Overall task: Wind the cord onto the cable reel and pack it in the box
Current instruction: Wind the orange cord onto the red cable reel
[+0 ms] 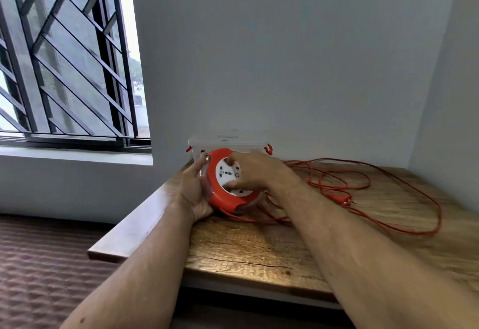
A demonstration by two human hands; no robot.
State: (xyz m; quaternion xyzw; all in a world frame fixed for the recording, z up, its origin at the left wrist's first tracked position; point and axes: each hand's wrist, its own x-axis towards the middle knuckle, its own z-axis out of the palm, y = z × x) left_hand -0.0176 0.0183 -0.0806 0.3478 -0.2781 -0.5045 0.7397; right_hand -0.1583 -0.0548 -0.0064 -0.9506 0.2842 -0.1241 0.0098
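A round red cable reel with a white socket face is tilted up at the far left of the wooden table. My left hand grips its left rim and back. My right hand lies over the white face, fingers curled on it. The orange cord runs from under the reel and lies in loose loops across the right of the table, its plug lying among them. A clear plastic box with a lid and red clips stands against the wall just behind the reel.
The table sits in a corner, with white walls behind and to the right. A barred window is on the left wall. Brown ribbed carpet covers the floor left of the table's edge.
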